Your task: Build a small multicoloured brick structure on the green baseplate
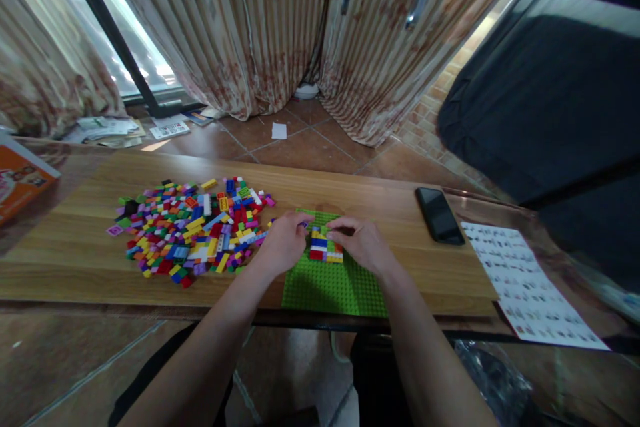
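Note:
A green studded baseplate (325,288) lies on the wooden table in front of me. On its upper part sits a small flat build of toy bricks (319,242) in rows of red, blue, white, yellow and orange. My left hand (286,240) is at the build's left side, its fingertips pinching a small dark purple-blue brick (303,223). From the right, my right hand (361,240) reaches over the build's upper right edge. Its thumb and forefinger are bent close together there, and whatever lies between them is too small to make out.
A wide heap of loose coloured bricks (195,230) spreads left of the baseplate. On the right lie a black phone (439,215) and a printed white sheet (530,283) overhanging the table (390,203). An orange box (23,177) stands at far left.

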`<state>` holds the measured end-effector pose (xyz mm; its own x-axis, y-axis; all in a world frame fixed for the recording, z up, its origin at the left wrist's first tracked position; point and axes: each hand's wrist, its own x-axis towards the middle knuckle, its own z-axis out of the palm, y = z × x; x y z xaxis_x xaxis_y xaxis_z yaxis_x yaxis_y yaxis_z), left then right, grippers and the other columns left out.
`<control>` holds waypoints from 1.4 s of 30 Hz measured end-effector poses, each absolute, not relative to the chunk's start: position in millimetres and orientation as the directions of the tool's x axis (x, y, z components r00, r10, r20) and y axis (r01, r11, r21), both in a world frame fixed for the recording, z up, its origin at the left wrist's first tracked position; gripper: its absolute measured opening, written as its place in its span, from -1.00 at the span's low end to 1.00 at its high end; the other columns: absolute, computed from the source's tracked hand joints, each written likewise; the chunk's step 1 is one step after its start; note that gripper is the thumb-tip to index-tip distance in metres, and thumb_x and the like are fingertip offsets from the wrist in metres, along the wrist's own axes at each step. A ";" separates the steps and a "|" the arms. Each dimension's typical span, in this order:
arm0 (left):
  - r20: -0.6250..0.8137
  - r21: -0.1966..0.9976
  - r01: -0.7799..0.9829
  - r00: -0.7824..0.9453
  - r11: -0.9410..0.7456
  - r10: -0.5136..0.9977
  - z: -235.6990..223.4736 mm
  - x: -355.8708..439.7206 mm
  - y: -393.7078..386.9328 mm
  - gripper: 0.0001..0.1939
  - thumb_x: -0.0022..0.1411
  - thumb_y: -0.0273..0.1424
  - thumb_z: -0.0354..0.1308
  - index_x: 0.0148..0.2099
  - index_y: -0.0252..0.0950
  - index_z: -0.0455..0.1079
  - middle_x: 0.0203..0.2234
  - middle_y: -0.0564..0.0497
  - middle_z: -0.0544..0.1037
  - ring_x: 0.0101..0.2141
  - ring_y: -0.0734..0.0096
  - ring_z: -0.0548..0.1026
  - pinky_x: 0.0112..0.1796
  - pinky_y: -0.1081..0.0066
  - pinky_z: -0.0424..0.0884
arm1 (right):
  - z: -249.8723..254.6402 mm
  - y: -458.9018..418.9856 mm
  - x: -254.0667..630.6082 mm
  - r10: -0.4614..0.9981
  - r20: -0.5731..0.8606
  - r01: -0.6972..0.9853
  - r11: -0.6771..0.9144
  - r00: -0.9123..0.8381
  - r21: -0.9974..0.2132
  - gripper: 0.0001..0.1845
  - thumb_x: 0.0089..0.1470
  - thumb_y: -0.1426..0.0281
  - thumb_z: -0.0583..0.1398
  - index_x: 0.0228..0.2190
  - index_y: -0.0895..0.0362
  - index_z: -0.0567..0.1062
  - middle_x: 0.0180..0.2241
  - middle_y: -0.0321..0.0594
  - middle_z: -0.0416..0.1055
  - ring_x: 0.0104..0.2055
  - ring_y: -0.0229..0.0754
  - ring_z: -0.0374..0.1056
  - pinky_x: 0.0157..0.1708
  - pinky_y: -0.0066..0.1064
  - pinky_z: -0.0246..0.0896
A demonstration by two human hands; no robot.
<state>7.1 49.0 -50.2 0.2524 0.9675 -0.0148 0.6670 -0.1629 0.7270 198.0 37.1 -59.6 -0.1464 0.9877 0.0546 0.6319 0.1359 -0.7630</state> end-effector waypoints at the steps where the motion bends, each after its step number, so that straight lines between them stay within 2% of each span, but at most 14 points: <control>1: -0.006 0.728 0.665 0.251 -0.168 0.968 -50.1 6.9 49.6 -0.62 0.23 -0.58 -0.04 0.01 -0.38 0.50 -0.09 -0.15 0.59 -0.07 0.25 0.53 0.05 0.26 0.39 | -59.9 36.6 198.9 0.987 0.054 0.623 0.139 -0.153 -0.770 -0.80 0.00 0.35 0.29 -0.27 0.07 0.63 -0.27 -0.23 0.60 -0.23 -0.15 0.48 -0.16 -0.32 0.32; 5: 0.034 0.771 0.610 0.249 -0.184 0.968 -51.4 6.2 51.2 -0.67 0.19 -0.56 0.06 -0.01 -0.34 0.48 -0.14 -0.11 0.61 -0.12 0.26 0.55 -0.01 0.28 0.43 | -60.6 37.1 202.3 0.991 0.070 0.548 0.122 -0.115 -0.828 -0.73 0.03 0.32 0.27 -0.18 0.08 0.60 -0.23 -0.20 0.60 -0.20 -0.15 0.49 -0.14 -0.31 0.35; 9: 0.089 0.792 0.572 0.235 -0.212 0.968 -54.0 6.3 50.7 -0.77 0.19 -0.55 0.07 -0.15 -0.32 0.49 -0.26 -0.07 0.62 -0.23 0.31 0.56 -0.10 0.33 0.46 | -57.1 39.5 201.4 0.989 0.146 0.535 0.138 -0.028 -0.833 -0.77 0.10 0.30 0.19 -0.26 0.10 0.61 -0.28 -0.21 0.60 -0.25 -0.15 0.50 -0.20 -0.33 0.37; 14: 0.137 0.803 0.545 0.225 -0.241 0.965 -53.2 7.6 49.7 -0.80 0.18 -0.56 0.06 -0.24 -0.29 0.50 -0.29 -0.03 0.61 -0.25 0.35 0.55 -0.15 0.37 0.46 | -52.7 38.3 195.4 0.986 0.165 0.583 0.151 -0.030 -0.799 -0.77 0.13 0.30 0.16 -0.31 0.08 0.61 -0.30 -0.23 0.60 -0.25 -0.14 0.49 -0.20 -0.33 0.35; 20: 0.149 0.819 0.519 0.219 -0.244 0.964 -50.4 7.9 50.0 -0.81 0.24 -0.44 0.06 -0.23 -0.29 0.52 -0.34 -0.03 0.61 -0.31 0.36 0.54 -0.20 0.37 0.46 | -53.7 39.4 193.7 0.985 0.169 0.595 0.156 -0.034 -0.788 -0.76 0.16 0.30 0.14 -0.31 0.09 0.61 -0.29 -0.21 0.60 -0.27 -0.15 0.49 -0.23 -0.35 0.34; 26: 0.141 0.830 0.502 0.232 -0.243 0.962 -55.7 8.3 51.9 -0.76 0.19 -0.57 0.03 -0.22 -0.29 0.51 -0.29 -0.04 0.59 -0.22 0.36 0.54 -0.08 0.33 0.46 | -54.2 39.4 193.7 0.985 0.168 0.607 0.160 -0.044 -0.778 -0.78 0.17 0.32 0.14 -0.31 0.08 0.60 -0.28 -0.21 0.60 -0.24 -0.15 0.49 -0.19 -0.35 0.33; 32: 0.165 0.862 0.430 0.262 -0.268 0.951 -66.8 12.0 52.6 -0.71 0.15 -0.62 0.04 -0.14 -0.28 0.48 -0.21 -0.04 0.59 -0.14 0.36 0.54 0.00 0.30 0.45 | -53.8 38.8 193.5 0.983 0.173 0.615 0.171 -0.058 -0.770 -0.79 0.16 0.34 0.15 -0.30 0.08 0.60 -0.29 -0.21 0.60 -0.27 -0.16 0.49 -0.20 -0.35 0.32; 36: 0.121 0.868 0.438 0.269 -0.233 0.955 -64.8 14.7 50.5 -0.67 0.14 -0.62 0.07 -0.07 -0.29 0.47 -0.15 -0.05 0.60 -0.12 0.36 0.55 0.01 0.31 0.44 | -53.3 39.2 192.9 0.983 0.170 0.613 0.173 -0.064 -0.771 -0.79 0.16 0.35 0.15 -0.31 0.09 0.60 -0.30 -0.21 0.60 -0.28 -0.16 0.49 -0.22 -0.36 0.31; 42: 0.073 0.885 0.428 0.263 -0.184 0.962 -63.3 15.2 51.0 -0.66 0.13 -0.61 0.11 -0.04 -0.30 0.48 -0.18 -0.04 0.62 -0.14 0.35 0.57 -0.01 0.30 0.46 | -53.4 38.6 192.4 0.983 0.167 0.615 0.179 -0.078 -0.768 -0.78 0.16 0.34 0.14 -0.31 0.09 0.60 -0.32 -0.21 0.59 -0.29 -0.17 0.47 -0.24 -0.37 0.30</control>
<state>15.2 51.0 -63.3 0.2628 0.9621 0.0732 0.4277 -0.1842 0.8849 192.4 38.6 -53.4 -0.0779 0.9829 0.1666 0.6151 0.1790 -0.7679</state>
